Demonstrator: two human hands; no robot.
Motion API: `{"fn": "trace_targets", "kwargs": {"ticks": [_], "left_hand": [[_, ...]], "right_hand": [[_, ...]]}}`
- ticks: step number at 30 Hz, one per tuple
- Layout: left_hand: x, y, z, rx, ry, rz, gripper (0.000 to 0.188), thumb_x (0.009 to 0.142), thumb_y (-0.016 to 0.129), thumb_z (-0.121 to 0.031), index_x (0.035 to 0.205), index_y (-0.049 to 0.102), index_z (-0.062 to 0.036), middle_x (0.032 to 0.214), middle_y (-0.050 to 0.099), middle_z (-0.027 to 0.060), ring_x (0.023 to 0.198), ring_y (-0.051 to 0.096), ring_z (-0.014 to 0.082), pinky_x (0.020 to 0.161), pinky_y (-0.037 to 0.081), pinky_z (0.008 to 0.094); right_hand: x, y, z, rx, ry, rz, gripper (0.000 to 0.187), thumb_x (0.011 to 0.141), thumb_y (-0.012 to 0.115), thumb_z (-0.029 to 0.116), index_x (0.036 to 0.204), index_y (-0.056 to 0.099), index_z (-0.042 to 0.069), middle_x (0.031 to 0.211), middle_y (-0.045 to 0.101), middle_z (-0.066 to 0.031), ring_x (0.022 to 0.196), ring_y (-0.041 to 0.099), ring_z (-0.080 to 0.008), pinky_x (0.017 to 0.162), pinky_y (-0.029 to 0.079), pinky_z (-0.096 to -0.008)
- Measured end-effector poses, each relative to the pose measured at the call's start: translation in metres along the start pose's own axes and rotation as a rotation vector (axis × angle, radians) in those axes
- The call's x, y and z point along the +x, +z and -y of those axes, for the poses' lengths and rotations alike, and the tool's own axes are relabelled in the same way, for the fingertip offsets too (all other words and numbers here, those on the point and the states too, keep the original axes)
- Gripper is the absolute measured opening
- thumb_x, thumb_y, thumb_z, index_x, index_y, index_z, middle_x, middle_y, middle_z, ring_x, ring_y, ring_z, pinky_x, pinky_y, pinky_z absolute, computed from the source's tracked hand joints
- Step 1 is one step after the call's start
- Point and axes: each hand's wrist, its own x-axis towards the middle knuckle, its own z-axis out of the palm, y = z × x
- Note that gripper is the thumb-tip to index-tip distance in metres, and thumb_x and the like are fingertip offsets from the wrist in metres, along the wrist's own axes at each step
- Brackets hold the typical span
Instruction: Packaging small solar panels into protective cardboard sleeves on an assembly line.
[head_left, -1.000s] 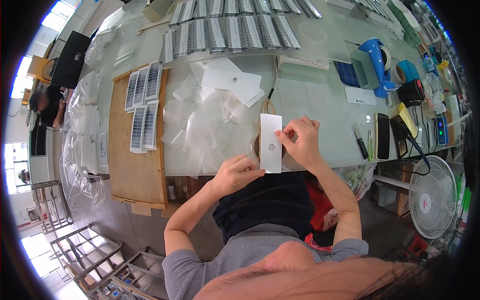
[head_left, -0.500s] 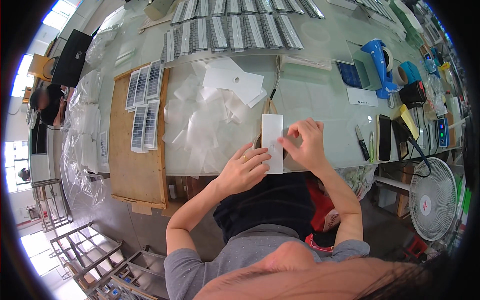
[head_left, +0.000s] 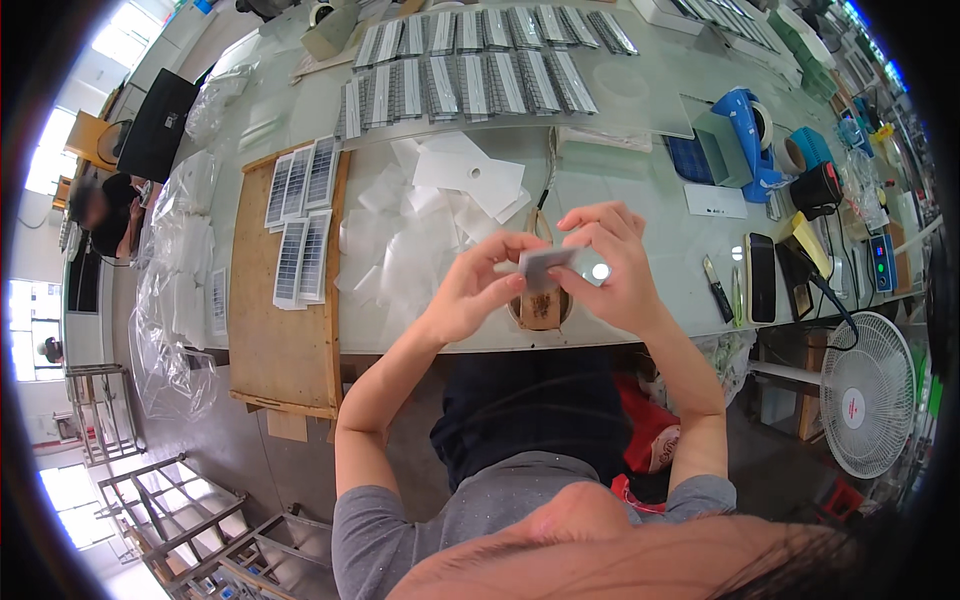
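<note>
Across the table [head_left: 690, 235] lie rows of panels [head_left: 475, 85]; by its near edge, my left hand [head_left: 478, 288] and right hand [head_left: 615, 268] both pinch the blurred card [head_left: 542, 268], tilted over the brown block [head_left: 541, 312].

Right of the right hand [head_left: 612, 262], bare tabletop [head_left: 685, 255] gives open passage as far as the knife [head_left: 718, 292], with a slim green tool [head_left: 738, 303] and black phone [head_left: 761, 278] beyond it. Left of the left hand [head_left: 477, 287], loose film sheets [head_left: 392, 245] crowd the surface toward the wooden board [head_left: 285, 365]. Straight ahead, a cord [head_left: 549, 178] crosses the way, then rows of grey strips [head_left: 440, 88] block most of the far glass
</note>
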Motion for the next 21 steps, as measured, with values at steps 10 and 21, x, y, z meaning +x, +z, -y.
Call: {"fn": "trace_targets", "kwargs": {"ticks": [10, 21], "left_hand": [[-0.026, 0.005, 0.040, -0.344, -0.380, -0.063, 0.031, 0.103, 0.052, -0.015, 0.129, 0.058, 0.0020, 0.118, 0.066, 0.0065, 0.105, 0.064, 0.0144, 0.092, 0.055, 0.0344], [-0.031, 0.003, 0.052, -0.410, -0.371, -0.090, 0.030, 0.104, 0.052, -0.016, 0.128, 0.059, 0.0004, 0.119, 0.065, 0.0058, 0.108, 0.063, 0.0144, 0.095, 0.054, 0.0372]], "right_hand": [[-0.037, 0.024, -0.004, 0.460, 0.483, -0.034, 0.021, 0.082, 0.078, 0.012, 0.089, 0.061, 0.003, 0.095, 0.064, -0.0029, 0.092, 0.056, -0.0133, 0.085, 0.043, -0.0280], [-0.055, 0.030, -0.003, 0.564, 0.651, 0.085, 0.017, 0.087, 0.074, 0.014, 0.088, 0.067, -0.002, 0.081, 0.068, -0.0028, 0.078, 0.058, -0.0101, 0.076, 0.046, -0.0255]]}}
